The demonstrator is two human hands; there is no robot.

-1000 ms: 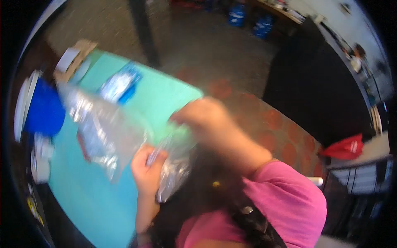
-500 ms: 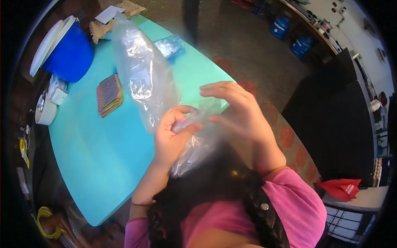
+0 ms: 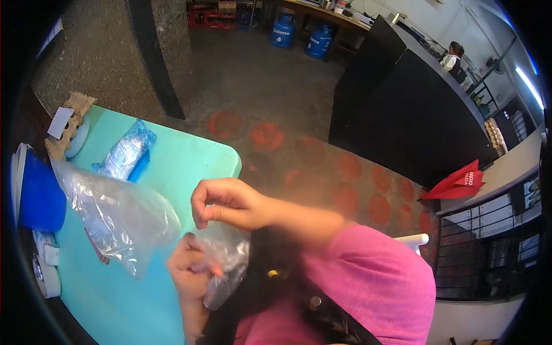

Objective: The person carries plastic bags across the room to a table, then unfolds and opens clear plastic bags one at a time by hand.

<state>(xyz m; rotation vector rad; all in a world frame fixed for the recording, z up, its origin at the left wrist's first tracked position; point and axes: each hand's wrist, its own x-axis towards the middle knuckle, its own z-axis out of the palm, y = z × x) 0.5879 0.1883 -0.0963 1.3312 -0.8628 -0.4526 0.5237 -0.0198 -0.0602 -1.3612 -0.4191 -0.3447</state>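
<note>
My left hand (image 3: 188,267) is closed on a clear plastic bag (image 3: 229,261), which hangs crumpled against the front of my body. Just above it, my right hand (image 3: 227,201) has its fingers curled in toward the thumb, close to the upper part of that bag. Whether the right fingers hold any plastic is hidden. A larger clear plastic bag (image 3: 123,213) lies puffed out on the turquoise table (image 3: 190,152) left of my hands. It covers most of a folded patterned cloth (image 3: 96,244).
A blue-wrapped packet (image 3: 126,152) lies near the table's far edge, beside an egg tray (image 3: 72,123). A blue bucket (image 3: 43,198) and a white container (image 3: 47,276) stand at the left. A black counter (image 3: 402,98) rises beyond the floor, with a person (image 3: 453,60) behind it.
My view has swung to the right. The right hand has gone from spread fingers to curled ones and now sits above the left, which still grips the bag.
</note>
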